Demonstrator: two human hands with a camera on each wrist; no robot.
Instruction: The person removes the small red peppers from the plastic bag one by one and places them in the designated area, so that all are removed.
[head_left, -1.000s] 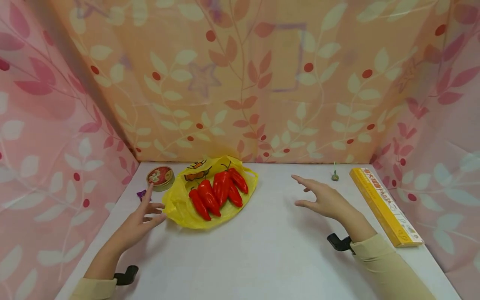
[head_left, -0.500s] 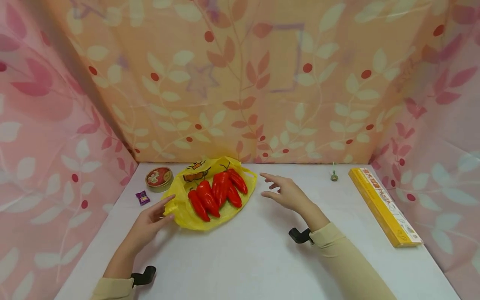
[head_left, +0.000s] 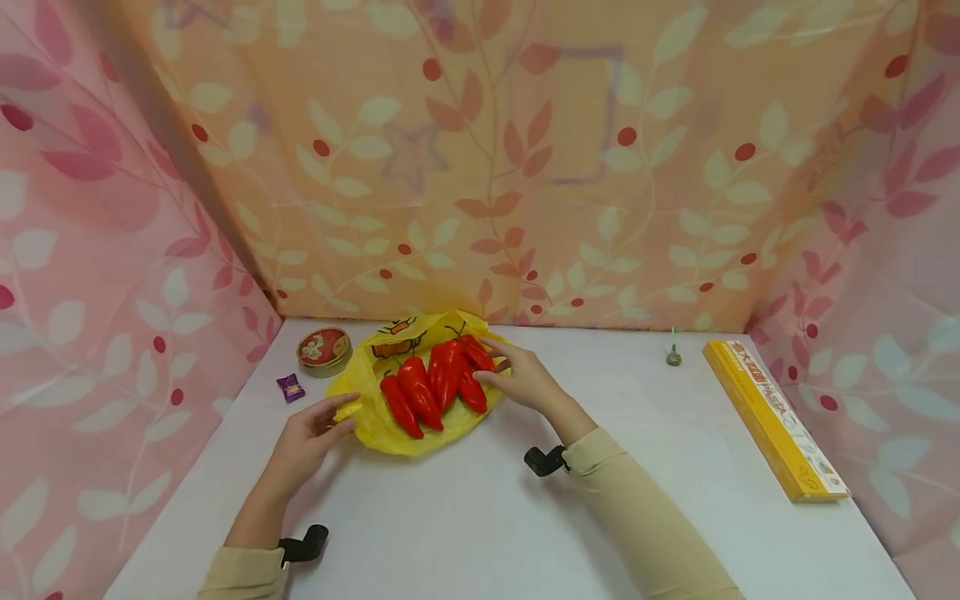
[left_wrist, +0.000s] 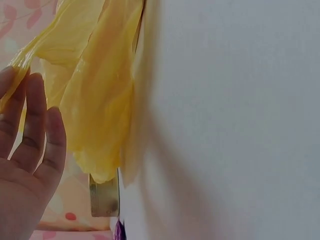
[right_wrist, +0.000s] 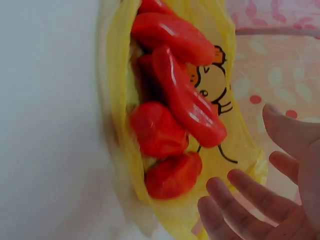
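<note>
A yellow plastic bag (head_left: 367, 423) lies spread on the table with several glossy red peppers (head_left: 419, 395) inside its mouth. At the bag's left edge my left hand (head_left: 302, 446) pinches the plastic; in the left wrist view the yellow bag (left_wrist: 100, 100) draws up in folds to the fingertips of the left hand (left_wrist: 30, 145). Over the bag's right side, close to the rightmost peppers, is my right hand (head_left: 528, 385). The right wrist view has that right hand (right_wrist: 265, 200) with fingers spread and nothing held, beside the peppers (right_wrist: 190, 105).
A round red-lidded tin (head_left: 324, 348) and a small purple wrapped candy (head_left: 290, 387) sit left of the bag. To the right lie a small green item with a thin stem (head_left: 673, 357) and a long yellow pasta box (head_left: 776, 421). Patterned curtains (head_left: 480, 167) surround the table.
My right hand has moved left from the middle-right of the table to the bag's right side. My left hand has shifted right from beside the tin and taken hold of the bag's left edge.
</note>
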